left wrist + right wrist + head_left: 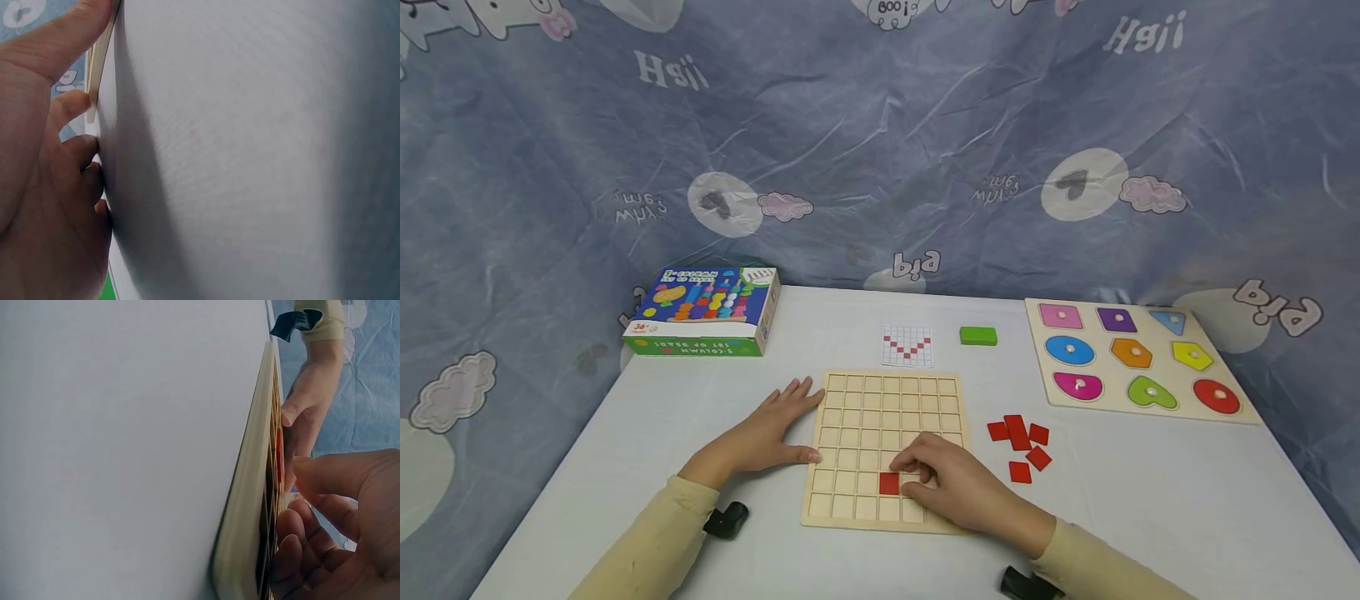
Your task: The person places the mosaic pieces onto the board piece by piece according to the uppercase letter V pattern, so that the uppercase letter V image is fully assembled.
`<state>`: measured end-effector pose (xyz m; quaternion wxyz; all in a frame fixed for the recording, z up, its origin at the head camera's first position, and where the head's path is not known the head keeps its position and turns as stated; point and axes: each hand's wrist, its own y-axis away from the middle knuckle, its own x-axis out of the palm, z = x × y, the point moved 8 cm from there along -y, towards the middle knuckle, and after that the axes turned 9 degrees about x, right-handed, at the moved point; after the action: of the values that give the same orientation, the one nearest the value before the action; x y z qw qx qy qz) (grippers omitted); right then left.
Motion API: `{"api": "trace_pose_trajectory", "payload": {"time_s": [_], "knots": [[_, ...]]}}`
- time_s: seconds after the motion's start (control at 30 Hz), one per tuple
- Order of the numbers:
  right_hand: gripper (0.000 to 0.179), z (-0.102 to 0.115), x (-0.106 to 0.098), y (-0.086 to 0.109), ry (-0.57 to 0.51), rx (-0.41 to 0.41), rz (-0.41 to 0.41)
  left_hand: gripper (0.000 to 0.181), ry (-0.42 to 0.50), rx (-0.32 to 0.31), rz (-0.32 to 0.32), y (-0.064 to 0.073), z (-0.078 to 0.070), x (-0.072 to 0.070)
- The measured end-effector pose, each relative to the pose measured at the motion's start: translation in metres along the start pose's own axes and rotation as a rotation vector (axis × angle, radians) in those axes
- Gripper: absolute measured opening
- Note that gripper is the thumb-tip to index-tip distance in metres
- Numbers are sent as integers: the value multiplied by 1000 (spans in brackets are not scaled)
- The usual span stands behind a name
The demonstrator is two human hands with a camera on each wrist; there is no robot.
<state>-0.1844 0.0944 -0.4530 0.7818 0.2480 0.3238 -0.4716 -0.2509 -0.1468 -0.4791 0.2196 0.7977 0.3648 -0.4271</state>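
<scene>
A wooden grid board (852, 435) lies flat on the table with one red square tile (889, 483) in a cell near its front middle. My left hand (767, 433) rests at the board's left edge, fingers spread, thumb and index finger touching the rim. Over the front right of the board is my right hand (958, 483), fingers loosely bent, thumb and index finger apart beside the tile. In the right wrist view the red tile (279, 453) sits on the board, and the right hand (350, 519) shows nothing in its fingers.
Several loose red tiles (1019, 472) lie right of the board. Behind it are a pattern card (907, 346) with red squares and a green block (978, 336). A shape puzzle (1120, 392) lies at the right, a boxed bead set (700, 312) at the back left.
</scene>
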Motion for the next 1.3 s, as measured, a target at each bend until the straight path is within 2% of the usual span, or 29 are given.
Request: {"api": "trace_pose_trajectory", "payload": {"time_s": [0.3,0.6,1.0,1.3], "knots": [[23,-9,-10,5,6,7,-45,102,5,1,-7,1,-1,-1],[21,-22,-24,11,15,61,-84,101,2,2,-10,1,-2,-2],[25,-48,-56,27,59,91,-134,102,5,0,-3,1,0,0],[31,-70,-77,40,116,71,-191,102,-2,-4,1,0,0,0]]}}
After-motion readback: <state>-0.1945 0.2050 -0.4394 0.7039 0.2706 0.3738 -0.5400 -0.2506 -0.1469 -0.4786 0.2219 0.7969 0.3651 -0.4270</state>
